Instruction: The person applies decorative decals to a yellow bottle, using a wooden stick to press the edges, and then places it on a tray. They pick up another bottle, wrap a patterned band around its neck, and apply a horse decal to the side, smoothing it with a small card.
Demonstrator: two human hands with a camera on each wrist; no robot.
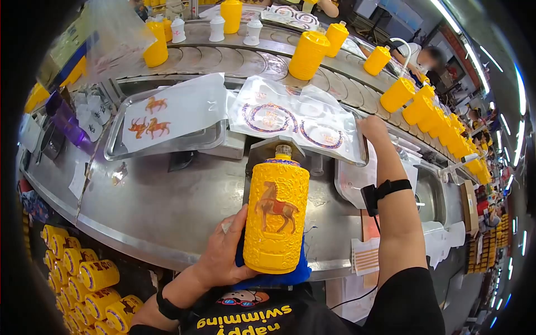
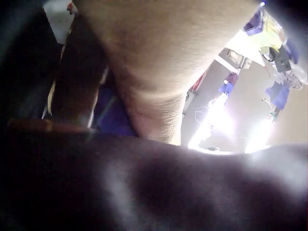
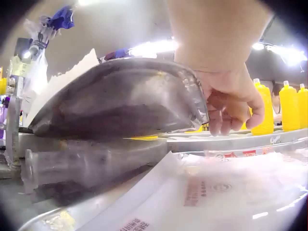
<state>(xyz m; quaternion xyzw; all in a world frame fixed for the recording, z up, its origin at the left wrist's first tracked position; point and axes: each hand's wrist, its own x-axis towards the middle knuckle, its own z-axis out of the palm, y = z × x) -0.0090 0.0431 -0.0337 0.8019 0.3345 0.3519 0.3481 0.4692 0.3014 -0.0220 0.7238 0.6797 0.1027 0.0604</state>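
A yellow embossed bottle [image 1: 277, 218] with a brown horse picture and a patterned band below its bare glass neck stands tilted before the person's chest. My left hand [image 1: 221, 248] grips its lower left side, thumb up along the wall, the other fingers hidden behind. Blue cloth [image 1: 301, 268] shows beneath the bottle. My right hand [image 1: 373, 128] is at the right edge of a tray bearing a sheet of ring-shaped decals [image 1: 272, 118]. In the right wrist view, the loosely bent fingers [image 3: 257, 113] hang beside the metal tray's [image 3: 120, 96] corner, with nothing visible in them.
Left of the decal rings, another metal tray [image 1: 115, 146] holds a sheet of horse decals [image 1: 158, 117]. Behind runs a conveyor [image 1: 245, 58] carrying yellow bottles [image 1: 309, 54] and small white ones [image 1: 217, 28]. Decorated yellow bottles [image 1: 99, 274] are stacked at lower left. A water-filled basin [image 1: 432, 192] lies right.
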